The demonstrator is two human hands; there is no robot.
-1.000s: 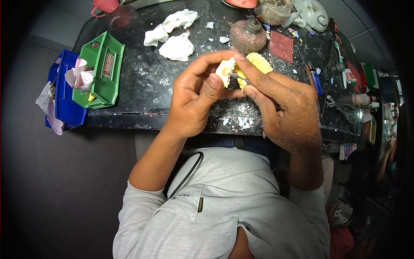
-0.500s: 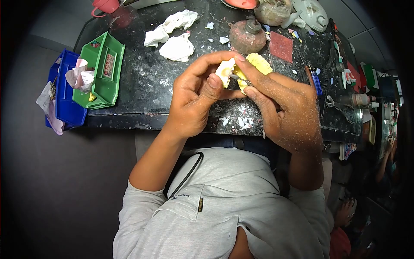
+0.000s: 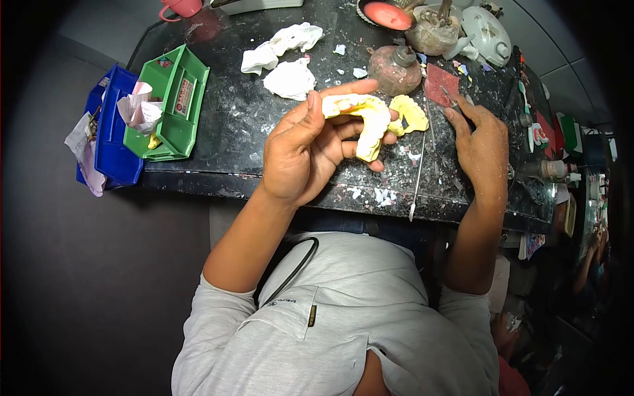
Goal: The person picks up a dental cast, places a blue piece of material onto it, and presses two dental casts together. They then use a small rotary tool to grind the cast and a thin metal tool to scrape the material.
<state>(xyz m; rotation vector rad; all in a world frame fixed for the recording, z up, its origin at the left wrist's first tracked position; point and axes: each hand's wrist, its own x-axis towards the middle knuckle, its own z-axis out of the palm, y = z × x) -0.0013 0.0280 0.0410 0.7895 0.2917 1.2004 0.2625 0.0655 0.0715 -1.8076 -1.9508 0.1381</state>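
Note:
My left hand holds a yellow U-shaped dental cast, its thumb at the near end and its fingers behind and under it. A second yellow dental cast lies on the black worktop just beyond those fingertips. Over by a red wax sheet, my right hand is dusted with pale specks. Its thumb and forefinger close around a thin pointed metal tool, most of which is hidden. Between the hands lies a long slim instrument with a white tip, reaching over the worktop's front edge.
Crumpled white tissue lies at the back. A round dusty bottle stands behind the casts. Green and blue bins are on the left, a pink mug at the far left. White scraps litter the black worktop.
My right hand has moved away from the cast, rightward to the wax sheet, taking the metal tool. My left hand has turned the cast, showing its U shape. The view has shifted slightly.

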